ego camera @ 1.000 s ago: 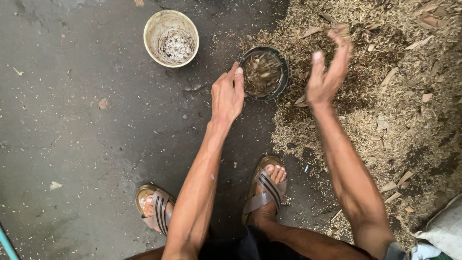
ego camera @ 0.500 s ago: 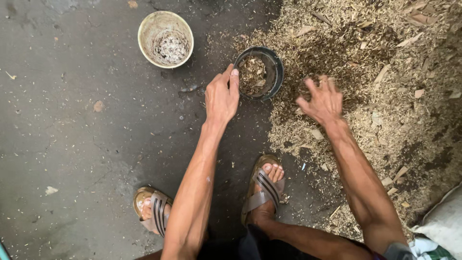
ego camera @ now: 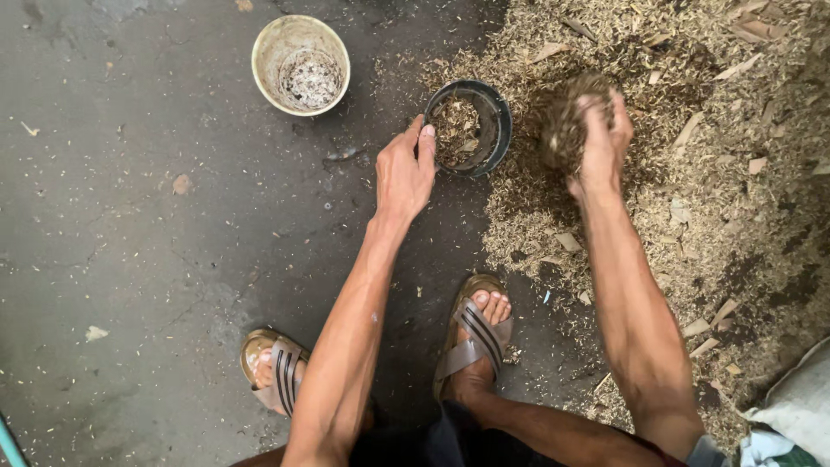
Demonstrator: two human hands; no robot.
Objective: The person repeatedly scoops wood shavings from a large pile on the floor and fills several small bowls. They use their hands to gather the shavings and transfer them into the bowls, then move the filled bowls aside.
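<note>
— Now that the right hand (ego camera: 596, 130) has come up off the heap, what is it carrying?
— A clump of sawdust (ego camera: 564, 121), fingers curled shut around it, just right of the black pot (ego camera: 484, 121). Half a second ago it was spread flat on the sawdust pile (ego camera: 709, 199).
— And the left hand (ego camera: 405, 173)?
— Gripping the pot's left rim, as before. The pot, partly filled, sits at the pile's edge; a white bucket (ego camera: 300, 62) stands well left of it.

Two pots, one black (ego camera: 484, 121), one cream (ego camera: 300, 65), two sandals (ego camera: 471, 337)
</note>
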